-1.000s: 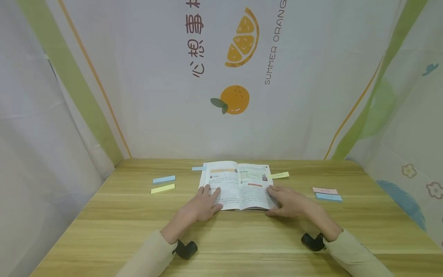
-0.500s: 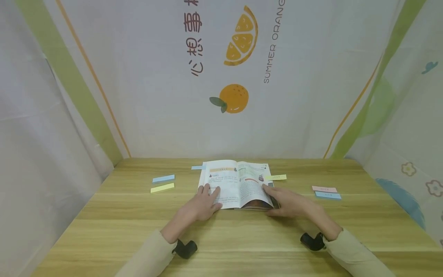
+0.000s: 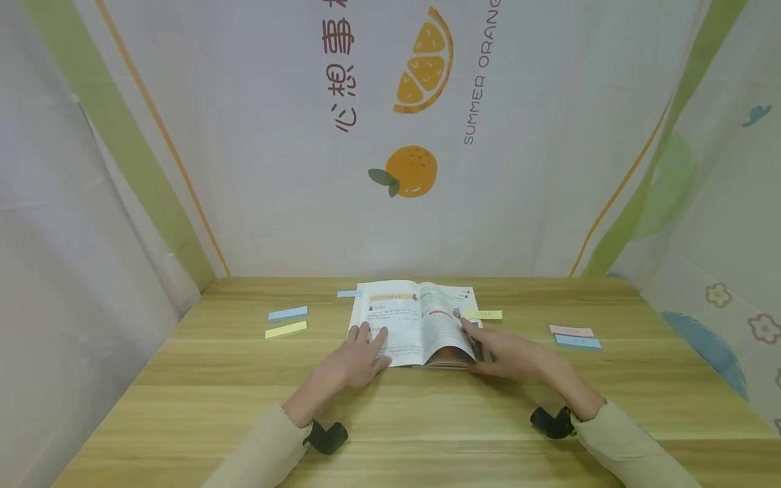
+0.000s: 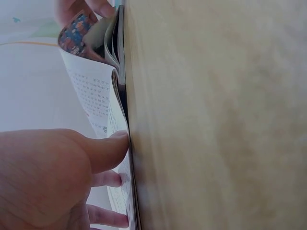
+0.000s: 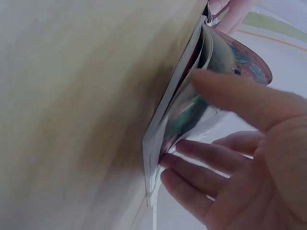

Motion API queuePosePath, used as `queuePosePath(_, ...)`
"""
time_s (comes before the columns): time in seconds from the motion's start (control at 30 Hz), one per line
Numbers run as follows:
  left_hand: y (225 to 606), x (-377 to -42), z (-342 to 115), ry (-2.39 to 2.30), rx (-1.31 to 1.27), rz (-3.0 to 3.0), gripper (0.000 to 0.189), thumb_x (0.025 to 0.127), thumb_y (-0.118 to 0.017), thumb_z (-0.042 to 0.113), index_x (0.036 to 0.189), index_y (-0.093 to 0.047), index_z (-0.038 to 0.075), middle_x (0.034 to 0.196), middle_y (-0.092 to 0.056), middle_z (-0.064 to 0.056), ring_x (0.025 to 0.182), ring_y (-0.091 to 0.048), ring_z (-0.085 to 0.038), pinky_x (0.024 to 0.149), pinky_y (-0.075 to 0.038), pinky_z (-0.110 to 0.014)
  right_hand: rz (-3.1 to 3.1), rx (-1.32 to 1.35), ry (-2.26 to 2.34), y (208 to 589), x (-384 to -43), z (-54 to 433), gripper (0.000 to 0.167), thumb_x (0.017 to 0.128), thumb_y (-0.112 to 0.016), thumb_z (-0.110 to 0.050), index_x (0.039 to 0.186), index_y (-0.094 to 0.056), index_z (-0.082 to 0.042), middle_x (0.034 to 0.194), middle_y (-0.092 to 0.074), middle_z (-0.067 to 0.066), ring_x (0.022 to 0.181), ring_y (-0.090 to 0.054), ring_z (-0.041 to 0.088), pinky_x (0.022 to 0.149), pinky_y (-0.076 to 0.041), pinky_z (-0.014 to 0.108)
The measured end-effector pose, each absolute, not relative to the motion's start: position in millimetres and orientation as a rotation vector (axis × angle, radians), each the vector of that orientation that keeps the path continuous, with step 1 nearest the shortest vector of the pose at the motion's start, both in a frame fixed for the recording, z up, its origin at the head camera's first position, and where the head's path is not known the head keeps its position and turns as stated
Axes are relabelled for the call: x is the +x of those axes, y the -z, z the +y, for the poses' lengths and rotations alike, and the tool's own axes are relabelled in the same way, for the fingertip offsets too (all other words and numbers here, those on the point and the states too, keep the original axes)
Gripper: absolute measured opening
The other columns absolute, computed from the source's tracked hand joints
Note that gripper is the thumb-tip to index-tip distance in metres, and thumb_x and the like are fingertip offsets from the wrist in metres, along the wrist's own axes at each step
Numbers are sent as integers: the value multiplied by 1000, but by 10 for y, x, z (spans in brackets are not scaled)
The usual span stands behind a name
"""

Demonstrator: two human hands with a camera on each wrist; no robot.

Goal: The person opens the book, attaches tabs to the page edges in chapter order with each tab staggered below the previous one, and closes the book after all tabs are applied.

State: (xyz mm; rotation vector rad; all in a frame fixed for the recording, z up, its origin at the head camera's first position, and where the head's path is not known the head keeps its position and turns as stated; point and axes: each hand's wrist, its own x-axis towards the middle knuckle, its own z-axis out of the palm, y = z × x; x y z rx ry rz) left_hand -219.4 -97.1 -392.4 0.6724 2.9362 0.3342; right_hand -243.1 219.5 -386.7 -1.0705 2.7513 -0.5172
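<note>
An open book lies on the wooden table, printed pages facing up. My left hand rests on the lower left of the left page; in the left wrist view its thumb presses near the bottom edge, fingers extended. At the book's right edge is my right hand, fingers fairly straight, touching the pages' outer edge. The right page arches up, uncovering a colourful picture page beneath. A blue sticky tab juts from the left edge and a yellow sticky tab from the right.
To the left on the table lie a blue strip and a yellow strip. A pink strip and another blue strip lie to the right. A white printed curtain hangs behind the table.
The right page has lifted and bowed toward the spine, opening a gap beneath it. My right fingertips have shifted slightly left. The left hand has stayed on its page.
</note>
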Motion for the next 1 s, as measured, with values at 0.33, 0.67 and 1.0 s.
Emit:
queuePosePath(0.33,3918,-2196,-981,-325,681,2935,56,106,-52,29,151,-39,-1,137,-37,-30,117,-39,-39,99,-44,-50,2776,-1085,566,3812,-2433,2186,84,92,-67,-12,157,-19,6,156,-36,24,129,-49,29,103,-44,50)
queuePosePath(0.67,3944,-2209,-983,-316,683,2935,56,107,-52,30,152,-38,0,139,-36,-29,119,-39,-39,100,-44,-49,2972,-991,528,3681,-2410,2262,94,90,-74,-27,154,-19,14,145,-47,33,110,-62,31,91,-53,50)
queuePosePath(1.0,3943,-2207,-981,-281,692,2941,56,107,-51,30,152,-38,0,139,-37,-29,119,-40,-39,100,-44,-49,2855,-882,514,3754,-2410,2290,103,93,-72,-43,158,-10,6,140,-54,27,90,-58,19,87,-51,45)
